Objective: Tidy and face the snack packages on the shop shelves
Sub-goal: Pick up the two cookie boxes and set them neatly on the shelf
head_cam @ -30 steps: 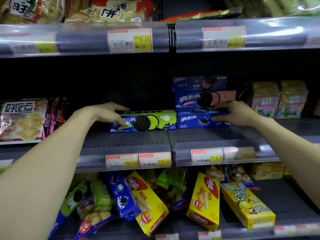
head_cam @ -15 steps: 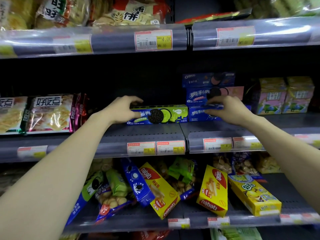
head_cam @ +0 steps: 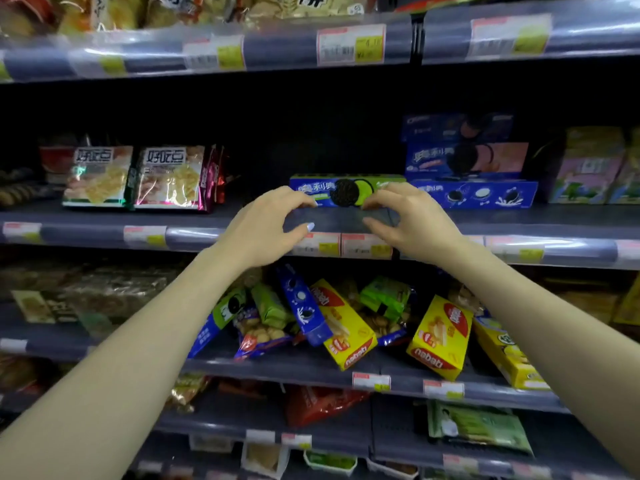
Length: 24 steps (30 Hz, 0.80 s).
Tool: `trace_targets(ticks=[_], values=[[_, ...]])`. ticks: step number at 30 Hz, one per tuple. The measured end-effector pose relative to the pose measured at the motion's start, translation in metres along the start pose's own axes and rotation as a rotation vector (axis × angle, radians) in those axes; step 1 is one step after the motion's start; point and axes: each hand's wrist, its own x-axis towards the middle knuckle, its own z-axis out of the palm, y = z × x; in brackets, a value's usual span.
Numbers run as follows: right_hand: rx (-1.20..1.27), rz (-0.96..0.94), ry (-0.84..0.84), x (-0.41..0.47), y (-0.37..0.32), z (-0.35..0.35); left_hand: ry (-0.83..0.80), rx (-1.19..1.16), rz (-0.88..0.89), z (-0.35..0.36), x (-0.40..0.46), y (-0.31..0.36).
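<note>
The green-and-blue Oreo box [head_cam: 346, 190] lies lengthwise on the middle shelf [head_cam: 104, 230], front facing out, just beside the stacked blue Oreo boxes [head_cam: 474, 195]. The left hand [head_cam: 266, 226] and right hand [head_cam: 408, 223], which gripped boxes half a second ago, now hover before it, fingers loosely curled, holding nothing.
</note>
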Motion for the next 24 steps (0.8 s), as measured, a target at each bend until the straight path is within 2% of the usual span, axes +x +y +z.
trace_targets(ticks=[5,9,17,24], values=[[0.015,-0.095,0.056,-0.030,-0.038,0.029,0.057,0.063,0.002,0.004,-0.056,0.005],[0.027,-0.153,0.005,-0.059,-0.059,0.068,0.101,0.133,-0.003,0.017,-0.099,-0.007],[-0.017,-0.042,-0.245,-0.078,-0.072,0.141,-0.167,0.312,-0.057,0.045,-0.155,-0.083],[-0.079,0.154,-0.363,-0.073,-0.071,0.196,-0.269,0.416,-0.022,0.062,-0.173,-0.163]])
